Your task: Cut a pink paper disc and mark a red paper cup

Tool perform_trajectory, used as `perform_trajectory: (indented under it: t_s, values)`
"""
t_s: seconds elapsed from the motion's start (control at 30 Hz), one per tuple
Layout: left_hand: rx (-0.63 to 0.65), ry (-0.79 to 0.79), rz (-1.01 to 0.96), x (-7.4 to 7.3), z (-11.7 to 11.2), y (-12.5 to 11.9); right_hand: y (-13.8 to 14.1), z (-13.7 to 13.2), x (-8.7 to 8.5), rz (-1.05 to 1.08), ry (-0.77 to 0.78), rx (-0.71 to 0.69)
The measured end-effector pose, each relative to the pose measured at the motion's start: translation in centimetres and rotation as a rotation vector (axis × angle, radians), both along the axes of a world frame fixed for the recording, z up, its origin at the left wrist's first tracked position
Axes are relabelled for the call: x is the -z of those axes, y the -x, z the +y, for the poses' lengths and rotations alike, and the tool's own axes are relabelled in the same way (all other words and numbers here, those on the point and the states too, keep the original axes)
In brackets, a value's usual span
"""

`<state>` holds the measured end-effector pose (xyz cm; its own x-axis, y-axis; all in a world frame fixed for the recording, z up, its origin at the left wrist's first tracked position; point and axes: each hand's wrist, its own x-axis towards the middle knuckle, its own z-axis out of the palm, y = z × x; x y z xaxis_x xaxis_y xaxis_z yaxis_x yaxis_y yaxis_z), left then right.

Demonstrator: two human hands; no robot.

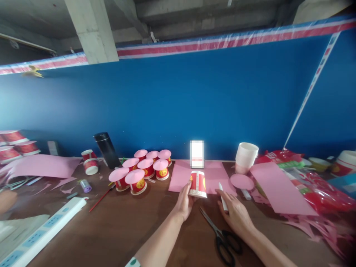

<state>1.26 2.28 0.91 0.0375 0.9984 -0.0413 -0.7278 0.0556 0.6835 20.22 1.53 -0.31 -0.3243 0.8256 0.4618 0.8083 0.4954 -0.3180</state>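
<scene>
My left hand point(184, 203) is wrapped round a red paper cup point(198, 184) with a white band and yellow print. The cup is turned upside down, its wide rim low, just above the table. In my right hand point(236, 211) is a slim white pen-shaped stick point(223, 202), pointing away from me. A sheet of pink paper point(180, 178) lies flat beyond both hands. Between my forearms rests a pair of black-handled scissors point(219, 233), blades toward the cup. Left of the cup stand several upturned red cups, each topped with a pink paper disc point(135, 176).
A stack of white cups point(246, 157) stands behind a loose pink disc point(241, 182). Pink paper point(283, 189), scraps and red plastic packaging point(330, 193) cover the right. Leftward are a black flask point(108, 150), a power strip point(47, 226) and another person's hand point(7, 200).
</scene>
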Motion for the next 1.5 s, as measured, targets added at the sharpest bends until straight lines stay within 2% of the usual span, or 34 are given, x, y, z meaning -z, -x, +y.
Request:
perform_trajectory:
  t_s: [0.53,0.7,1.0,1.2,1.5]
  values:
    - [-0.007,-0.019,0.006,-0.2,-0.1,-0.1,0.0,0.4,0.6,0.031,-0.099,-0.005]
    - [0.029,-0.037,0.025,-0.6,-0.3,-0.1,-0.2,0.5,0.6,0.147,-0.149,-0.034]
    - [0.01,-0.009,0.024,-0.2,0.0,0.0,0.4,-1.0,-1.7,0.492,-0.06,-0.072]
    - [0.069,-0.025,0.067,-0.4,0.2,0.1,-0.1,-2.1,-2.6,0.554,-0.095,-0.205]
    - [0.005,-0.066,0.182,0.0,0.5,-0.5,0.4,-3.8,-3.9,0.53,-0.115,-0.321]
